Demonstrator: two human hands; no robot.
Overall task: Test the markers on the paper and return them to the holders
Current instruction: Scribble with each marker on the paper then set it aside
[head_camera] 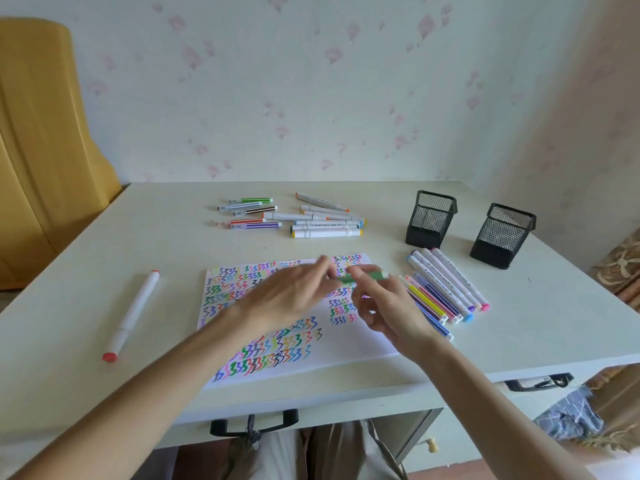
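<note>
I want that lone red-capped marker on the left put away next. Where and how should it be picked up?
Grip the red-capped marker around the middle of its white barrel, coming from above, fingers on its two long sides. It lies flat on the table, alone, so both sides are open. The left hand is probably the nearer one.
</note>
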